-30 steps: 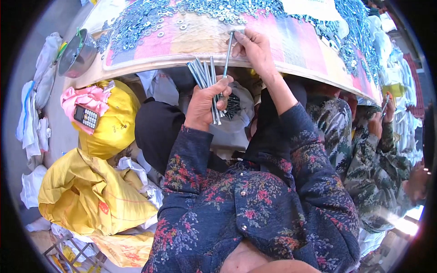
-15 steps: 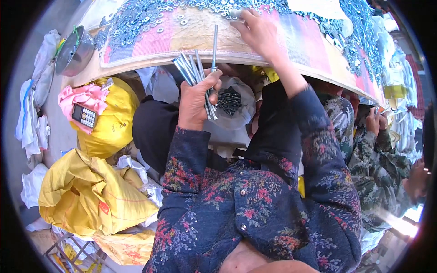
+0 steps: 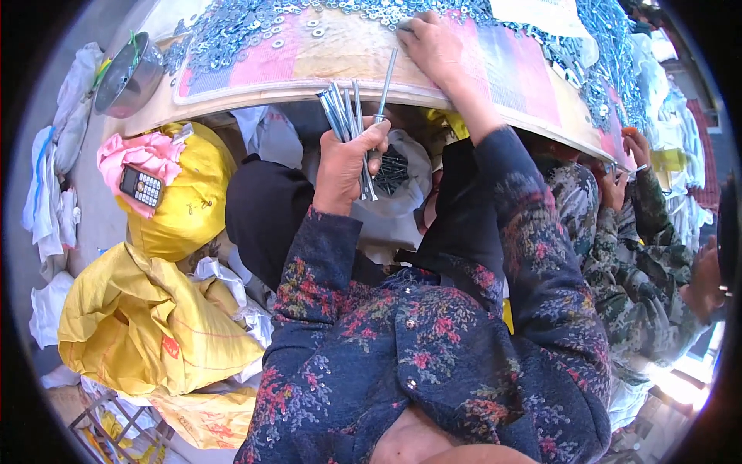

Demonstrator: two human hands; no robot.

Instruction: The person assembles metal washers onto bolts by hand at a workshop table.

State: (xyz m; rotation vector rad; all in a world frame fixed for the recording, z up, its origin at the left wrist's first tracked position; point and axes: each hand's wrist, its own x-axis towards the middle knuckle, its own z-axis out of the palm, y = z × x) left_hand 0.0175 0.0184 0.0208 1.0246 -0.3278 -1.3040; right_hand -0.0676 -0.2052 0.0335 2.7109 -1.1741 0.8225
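A bunch of long metal bolts (image 3: 338, 114) is gripped in my left hand (image 3: 345, 166), in front of the table's near edge. One bolt (image 3: 387, 83) stands apart from the bunch, pinched near my left thumb and pointing up, with what looks like a washer low on its shaft. My right hand (image 3: 434, 48) rests at the near border of a spread of flat washers (image 3: 255, 23) on the table. Its fingers are curled down and together; whatever is between the fingertips is hidden. Below my left hand, a white bag-lined container (image 3: 417, 174) holds dark bolts.
Striped cloth (image 3: 340, 58) covers the table. More small hardware (image 3: 610, 46) is heaped at the right. A metal bowl (image 3: 127, 81) sits at the left corner. A phone (image 3: 141, 185) lies on pink cloth over a yellow sack (image 3: 182, 228). At right, a co-worker's hands (image 3: 622, 174) handle a thin piece.
My left hand has shifted slightly right with the bolts. My right hand stays at the washers, its forearm a little further left. The co-worker's hands have risen and spread apart.
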